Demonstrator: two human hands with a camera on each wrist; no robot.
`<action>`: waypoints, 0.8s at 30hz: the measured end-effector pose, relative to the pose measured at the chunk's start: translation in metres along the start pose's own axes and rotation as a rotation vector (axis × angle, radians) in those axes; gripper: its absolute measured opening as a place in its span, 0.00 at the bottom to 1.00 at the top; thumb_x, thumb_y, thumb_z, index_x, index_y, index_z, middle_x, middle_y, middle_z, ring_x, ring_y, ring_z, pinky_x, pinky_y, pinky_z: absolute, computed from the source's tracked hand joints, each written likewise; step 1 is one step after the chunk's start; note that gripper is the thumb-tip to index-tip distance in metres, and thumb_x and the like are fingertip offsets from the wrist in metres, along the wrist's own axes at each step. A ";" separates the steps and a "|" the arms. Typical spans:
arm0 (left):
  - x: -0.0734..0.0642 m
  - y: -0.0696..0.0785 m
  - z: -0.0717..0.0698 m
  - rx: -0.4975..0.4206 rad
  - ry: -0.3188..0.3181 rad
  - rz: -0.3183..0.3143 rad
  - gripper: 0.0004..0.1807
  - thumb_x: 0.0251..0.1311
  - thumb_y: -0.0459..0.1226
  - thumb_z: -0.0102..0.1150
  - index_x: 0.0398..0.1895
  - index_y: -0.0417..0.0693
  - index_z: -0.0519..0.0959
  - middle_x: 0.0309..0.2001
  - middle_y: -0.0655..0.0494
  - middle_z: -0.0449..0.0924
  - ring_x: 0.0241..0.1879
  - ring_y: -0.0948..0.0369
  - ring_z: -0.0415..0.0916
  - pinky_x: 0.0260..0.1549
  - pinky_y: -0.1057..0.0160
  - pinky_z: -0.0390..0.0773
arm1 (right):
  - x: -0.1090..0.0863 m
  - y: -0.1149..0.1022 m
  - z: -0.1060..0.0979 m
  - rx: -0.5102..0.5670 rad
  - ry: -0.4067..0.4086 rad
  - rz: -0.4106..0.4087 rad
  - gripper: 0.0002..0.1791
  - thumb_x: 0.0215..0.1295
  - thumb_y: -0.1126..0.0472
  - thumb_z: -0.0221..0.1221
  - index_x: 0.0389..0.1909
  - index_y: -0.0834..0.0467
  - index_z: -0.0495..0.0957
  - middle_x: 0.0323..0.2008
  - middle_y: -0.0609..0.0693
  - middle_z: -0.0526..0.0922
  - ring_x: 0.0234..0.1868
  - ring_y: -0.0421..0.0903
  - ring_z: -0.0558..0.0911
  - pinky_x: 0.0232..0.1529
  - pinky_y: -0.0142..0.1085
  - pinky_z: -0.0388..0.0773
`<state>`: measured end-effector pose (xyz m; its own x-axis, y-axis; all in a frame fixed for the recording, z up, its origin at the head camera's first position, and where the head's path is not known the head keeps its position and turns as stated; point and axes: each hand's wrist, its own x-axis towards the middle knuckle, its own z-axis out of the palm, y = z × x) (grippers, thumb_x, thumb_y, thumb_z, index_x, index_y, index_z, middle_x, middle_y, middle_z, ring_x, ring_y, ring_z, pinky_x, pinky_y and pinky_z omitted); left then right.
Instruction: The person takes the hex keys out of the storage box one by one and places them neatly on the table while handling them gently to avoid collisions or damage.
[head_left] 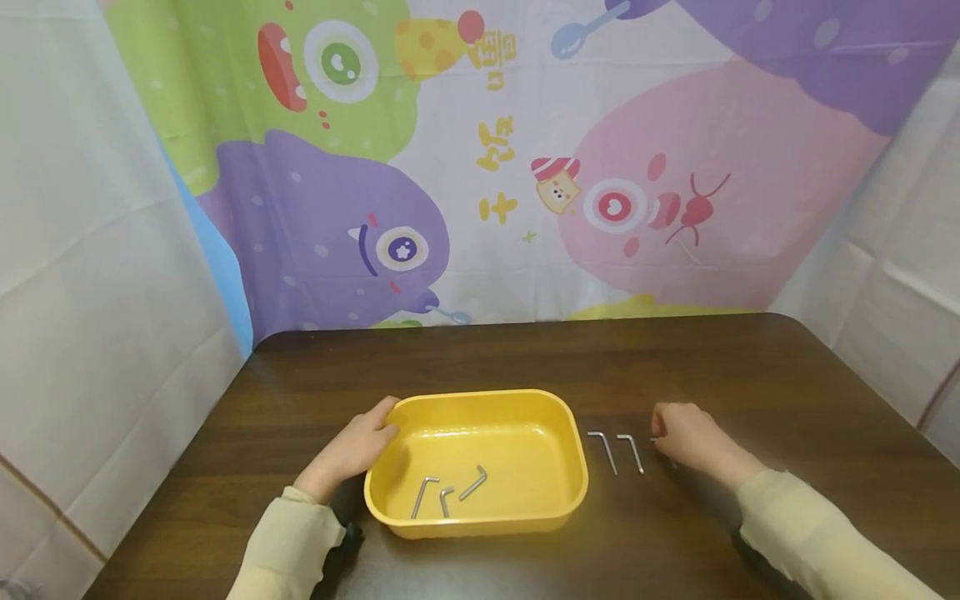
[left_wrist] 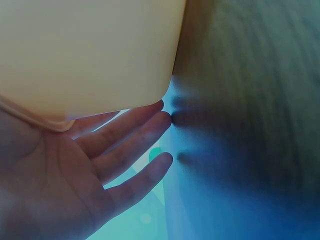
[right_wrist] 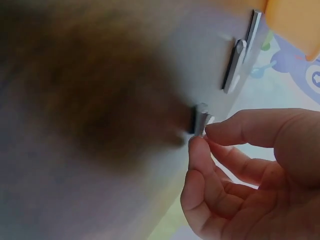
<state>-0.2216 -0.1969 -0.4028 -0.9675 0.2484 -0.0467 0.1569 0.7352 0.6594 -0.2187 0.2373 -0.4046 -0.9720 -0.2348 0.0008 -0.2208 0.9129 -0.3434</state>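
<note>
A yellow tray stands on the dark table, with a few L-shaped metal hex keys lying at its near left. At the tray's left end, my left hand holds the rim. Its thumb lies over the edge, while the other fingers extend along the outside in the left wrist view. Right of the tray, two more hex keys lie side by side on the table. Beyond them my right hand pinches another hex key between thumb and index finger, down at the tabletop. That key is mostly hidden in the head view.
The brown wooden table reaches back to a hanging cloth printed with cartoon monsters. Pale panels or sheets flank it on the left and right.
</note>
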 end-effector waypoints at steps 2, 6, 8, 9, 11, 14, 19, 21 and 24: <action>0.000 0.000 0.000 0.001 0.000 0.001 0.18 0.63 0.34 0.40 0.57 0.43 0.65 0.47 0.44 0.75 0.33 0.58 0.73 0.31 0.62 0.73 | 0.001 -0.002 -0.001 -0.018 0.014 -0.010 0.07 0.47 0.68 0.59 0.20 0.58 0.70 0.18 0.48 0.71 0.18 0.43 0.71 0.23 0.36 0.67; 0.000 0.000 -0.001 0.003 -0.005 0.001 0.19 0.63 0.34 0.39 0.57 0.43 0.64 0.48 0.44 0.74 0.35 0.58 0.73 0.34 0.61 0.73 | 0.003 -0.007 -0.005 -0.064 0.063 -0.055 0.06 0.44 0.68 0.59 0.19 0.58 0.69 0.18 0.47 0.71 0.20 0.44 0.70 0.23 0.37 0.67; 0.000 0.000 -0.001 -0.001 -0.008 0.000 0.19 0.64 0.34 0.39 0.58 0.43 0.64 0.49 0.44 0.74 0.35 0.58 0.73 0.34 0.61 0.73 | 0.004 -0.012 -0.008 -0.077 0.081 -0.074 0.05 0.43 0.68 0.57 0.19 0.58 0.70 0.17 0.47 0.71 0.20 0.44 0.70 0.23 0.37 0.66; -0.001 0.000 -0.001 -0.003 -0.008 -0.001 0.19 0.64 0.34 0.39 0.58 0.43 0.64 0.49 0.44 0.74 0.35 0.58 0.73 0.34 0.61 0.73 | 0.005 -0.015 -0.010 -0.079 0.083 -0.082 0.05 0.43 0.68 0.57 0.19 0.58 0.70 0.17 0.47 0.71 0.20 0.43 0.70 0.22 0.36 0.66; -0.001 0.000 -0.001 -0.006 -0.010 -0.002 0.19 0.64 0.34 0.39 0.58 0.43 0.64 0.48 0.44 0.74 0.34 0.58 0.73 0.33 0.62 0.73 | 0.006 -0.021 -0.015 -0.079 0.086 -0.096 0.04 0.44 0.68 0.56 0.20 0.57 0.70 0.17 0.46 0.71 0.19 0.43 0.69 0.21 0.35 0.66; -0.001 0.001 0.000 -0.015 -0.009 -0.005 0.19 0.64 0.34 0.39 0.58 0.43 0.64 0.48 0.44 0.75 0.33 0.59 0.73 0.32 0.63 0.73 | 0.009 -0.033 -0.024 -0.093 0.096 -0.122 0.04 0.46 0.68 0.55 0.20 0.57 0.71 0.17 0.46 0.71 0.18 0.42 0.69 0.20 0.35 0.65; 0.000 0.000 0.000 -0.014 -0.005 -0.012 0.19 0.64 0.35 0.39 0.58 0.43 0.64 0.48 0.44 0.75 0.33 0.59 0.73 0.32 0.62 0.73 | 0.013 -0.056 -0.039 -0.163 0.095 -0.139 0.04 0.51 0.64 0.54 0.20 0.55 0.73 0.18 0.45 0.73 0.19 0.42 0.71 0.19 0.36 0.66; 0.000 0.000 0.001 -0.009 -0.003 -0.011 0.19 0.63 0.35 0.39 0.58 0.43 0.64 0.48 0.44 0.74 0.34 0.59 0.73 0.33 0.62 0.73 | 0.014 -0.066 -0.042 -0.187 0.080 -0.137 0.05 0.53 0.63 0.54 0.21 0.53 0.75 0.19 0.44 0.74 0.20 0.42 0.71 0.18 0.37 0.66; 0.000 -0.001 0.001 -0.006 0.001 -0.007 0.19 0.63 0.34 0.39 0.58 0.43 0.64 0.48 0.44 0.75 0.34 0.58 0.73 0.33 0.61 0.73 | 0.015 -0.080 -0.043 -0.199 0.066 -0.147 0.07 0.54 0.61 0.54 0.20 0.51 0.76 0.19 0.43 0.74 0.19 0.42 0.71 0.18 0.37 0.66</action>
<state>-0.2213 -0.1967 -0.4039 -0.9688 0.2425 -0.0509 0.1486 0.7331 0.6636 -0.2189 0.1749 -0.3367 -0.9299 -0.3538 0.1004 -0.3654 0.9197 -0.1439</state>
